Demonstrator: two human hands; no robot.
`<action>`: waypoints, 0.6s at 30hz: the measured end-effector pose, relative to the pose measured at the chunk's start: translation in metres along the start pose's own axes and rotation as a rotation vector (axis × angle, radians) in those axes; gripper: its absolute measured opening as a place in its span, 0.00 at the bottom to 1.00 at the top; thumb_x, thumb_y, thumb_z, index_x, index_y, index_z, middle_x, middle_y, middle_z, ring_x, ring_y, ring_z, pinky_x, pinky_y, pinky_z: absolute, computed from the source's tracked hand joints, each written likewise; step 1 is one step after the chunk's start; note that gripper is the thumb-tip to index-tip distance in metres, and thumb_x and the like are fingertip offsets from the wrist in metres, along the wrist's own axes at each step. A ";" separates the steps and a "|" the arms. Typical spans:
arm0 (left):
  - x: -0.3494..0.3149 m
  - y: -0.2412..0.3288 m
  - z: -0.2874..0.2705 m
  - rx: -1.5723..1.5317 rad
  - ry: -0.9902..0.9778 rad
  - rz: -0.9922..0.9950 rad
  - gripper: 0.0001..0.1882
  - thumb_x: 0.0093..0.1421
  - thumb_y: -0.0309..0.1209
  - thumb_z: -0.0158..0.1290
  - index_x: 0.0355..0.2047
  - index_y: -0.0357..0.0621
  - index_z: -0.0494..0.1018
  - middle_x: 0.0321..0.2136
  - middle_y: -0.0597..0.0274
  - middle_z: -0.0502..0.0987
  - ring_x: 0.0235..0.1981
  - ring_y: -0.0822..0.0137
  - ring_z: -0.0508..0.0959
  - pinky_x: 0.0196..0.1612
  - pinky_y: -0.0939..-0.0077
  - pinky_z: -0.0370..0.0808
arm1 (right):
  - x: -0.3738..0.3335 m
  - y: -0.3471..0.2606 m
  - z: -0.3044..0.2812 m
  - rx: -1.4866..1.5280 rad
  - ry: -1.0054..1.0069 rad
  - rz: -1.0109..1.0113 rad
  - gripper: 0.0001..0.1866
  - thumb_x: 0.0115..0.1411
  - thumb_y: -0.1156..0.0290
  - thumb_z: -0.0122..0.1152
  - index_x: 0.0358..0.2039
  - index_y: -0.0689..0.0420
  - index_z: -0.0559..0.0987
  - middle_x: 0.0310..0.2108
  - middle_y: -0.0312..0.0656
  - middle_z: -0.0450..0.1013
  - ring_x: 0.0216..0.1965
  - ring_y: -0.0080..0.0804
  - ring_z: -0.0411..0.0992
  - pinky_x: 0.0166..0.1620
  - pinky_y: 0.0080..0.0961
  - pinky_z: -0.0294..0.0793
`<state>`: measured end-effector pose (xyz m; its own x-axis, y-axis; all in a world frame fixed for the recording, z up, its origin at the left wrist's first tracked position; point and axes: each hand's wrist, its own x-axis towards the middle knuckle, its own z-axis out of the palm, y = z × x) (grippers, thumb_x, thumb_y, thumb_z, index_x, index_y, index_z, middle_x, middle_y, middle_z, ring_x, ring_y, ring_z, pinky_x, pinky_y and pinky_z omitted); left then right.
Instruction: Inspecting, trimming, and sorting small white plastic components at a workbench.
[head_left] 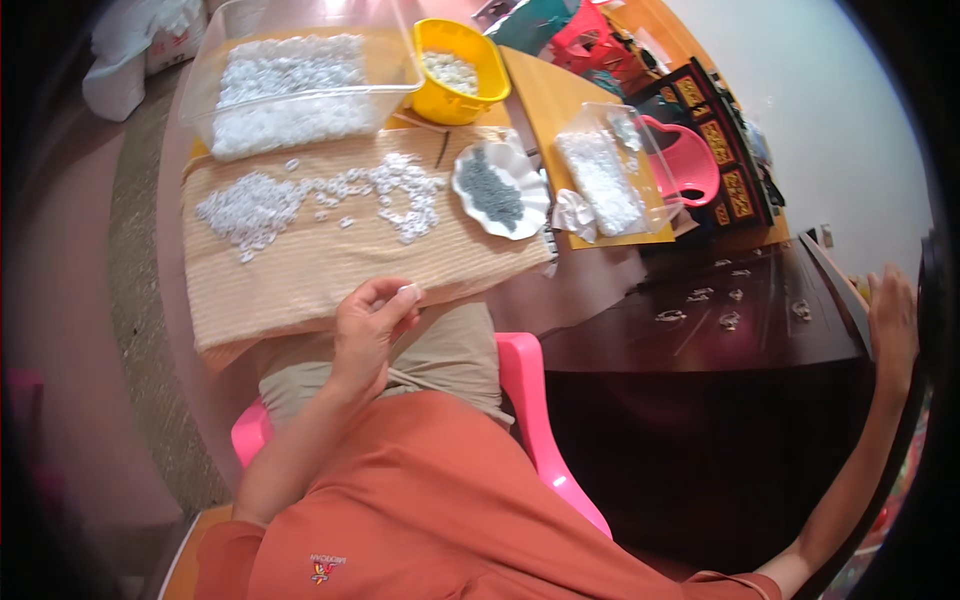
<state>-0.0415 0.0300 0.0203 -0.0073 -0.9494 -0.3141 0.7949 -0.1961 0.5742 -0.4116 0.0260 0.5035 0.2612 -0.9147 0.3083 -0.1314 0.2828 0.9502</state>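
Observation:
My left hand (372,325) is raised over my lap near the front edge of a beige ribbed cloth (300,290). Its thumb and forefinger are pinched together; a pale spot shows at the tips, too small to name. Loose white plastic rings lie on the cloth in a heap (250,212) and a looser cluster (408,195). Beside them is a white scalloped dish (537,192) of small grey pieces (488,190). Far to the right, my right hand (893,315) reaches out with fingers extended, by the edge of a dark panel.
Behind the cloth stand a clear bin (395,91) of white pieces and a yellow basket (460,108). A clear box (655,205) and a pink plastic basin (700,165) are to the right. Dark glossy furniture (620,350) with metal fittings flanks my pink chair (530,400).

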 end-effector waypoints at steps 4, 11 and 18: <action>-0.006 0.003 0.007 0.018 0.017 0.009 0.07 0.59 0.22 0.55 0.39 0.39 0.73 0.33 0.58 0.79 0.29 0.74 0.77 0.35 0.83 0.77 | -0.006 -0.145 -0.088 1.146 0.140 -0.088 0.13 0.63 0.66 0.56 0.42 0.62 0.77 0.33 0.48 0.77 0.35 0.37 0.76 0.40 0.31 0.74; -0.007 0.008 0.006 0.039 -0.038 -0.047 0.07 0.60 0.25 0.54 0.39 0.38 0.73 0.33 0.60 0.79 0.30 0.75 0.78 0.36 0.82 0.78 | -0.023 -0.397 -0.153 2.425 -0.267 -0.381 0.20 0.50 0.69 0.70 0.43 0.63 0.77 0.34 0.42 0.74 0.30 0.27 0.73 0.37 0.23 0.73; 0.005 0.015 -0.006 0.052 0.031 0.078 0.09 0.62 0.26 0.53 0.41 0.34 0.73 0.33 0.62 0.78 0.35 0.75 0.78 0.41 0.80 0.79 | -0.014 -0.481 -0.179 2.739 -0.457 -0.517 0.08 0.58 0.79 0.61 0.39 0.66 0.78 0.35 0.40 0.74 0.33 0.22 0.76 0.33 0.16 0.75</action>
<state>-0.0259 0.0241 0.0231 0.0729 -0.9543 -0.2899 0.7599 -0.1351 0.6359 -0.1813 -0.0453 0.0505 0.5612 -0.8255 -0.0591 -0.2913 -0.1302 -0.9477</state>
